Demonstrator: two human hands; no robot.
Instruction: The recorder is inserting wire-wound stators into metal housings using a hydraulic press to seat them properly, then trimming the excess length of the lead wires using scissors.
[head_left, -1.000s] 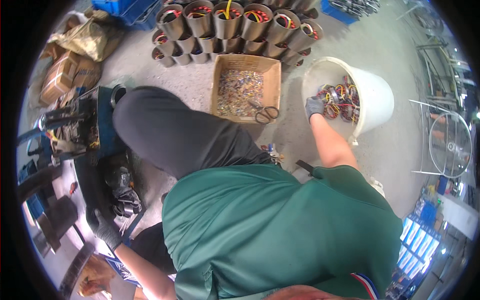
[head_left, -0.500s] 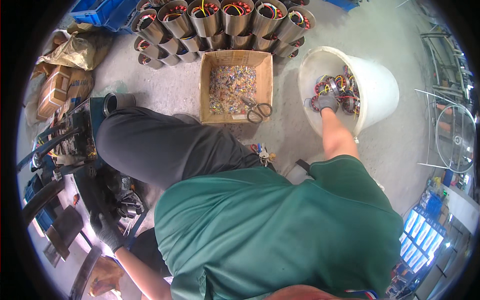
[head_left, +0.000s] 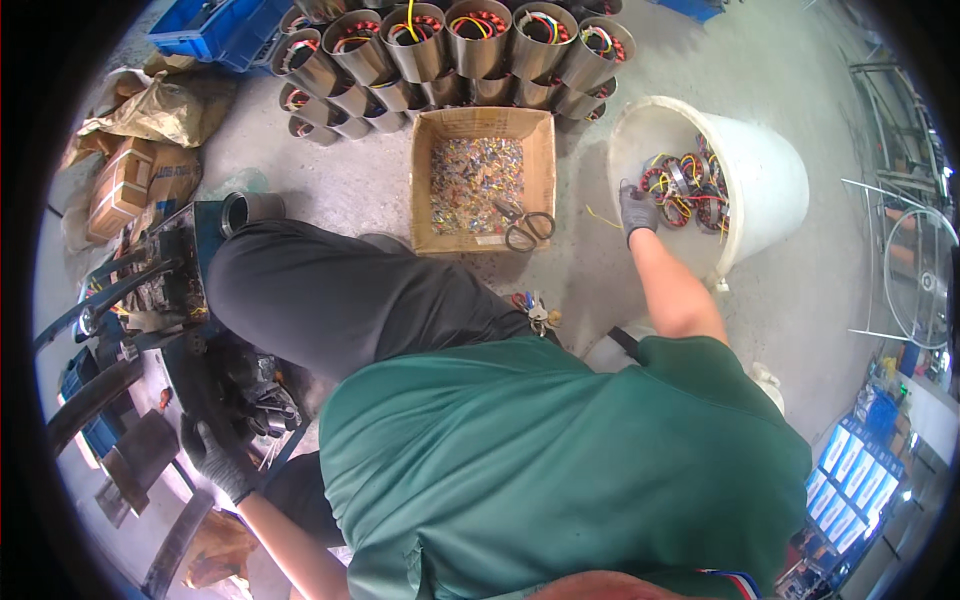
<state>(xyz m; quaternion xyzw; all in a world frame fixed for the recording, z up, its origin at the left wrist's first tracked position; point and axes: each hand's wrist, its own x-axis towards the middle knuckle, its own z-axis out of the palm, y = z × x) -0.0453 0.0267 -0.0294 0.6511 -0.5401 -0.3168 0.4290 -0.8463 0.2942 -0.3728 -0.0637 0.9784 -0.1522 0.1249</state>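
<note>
My right hand [head_left: 638,209], in a grey glove, is closed at the open mouth of a white plastic bucket [head_left: 765,180] lying on its side. A thin yellow wire [head_left: 601,216] sticks out to the left from under this hand; whatever else the fingers grip is hidden. Inside the bucket, just right of the hand, lie several wound motor stators [head_left: 680,190] with red coils and coloured wires. At the lower left my left hand [head_left: 218,462], also gloved, rests with fingers apart against a dark machine part [head_left: 190,385].
A cardboard box [head_left: 425,240] of small colourful scraps stands ahead, with black-handled scissors [head_left: 530,230] at its corner. Behind it are stacked metal cylinders [head_left: 480,55] with wired stators inside. Machine levers [head_left: 95,400] jut out at left. A blue crate [head_left: 200,30] sits far left.
My right hand has drawn back from among the stators toward the bucket's rim, and a yellow wire now shows beside it. The left hand stays on the machine. The whole view has shifted slightly.
</note>
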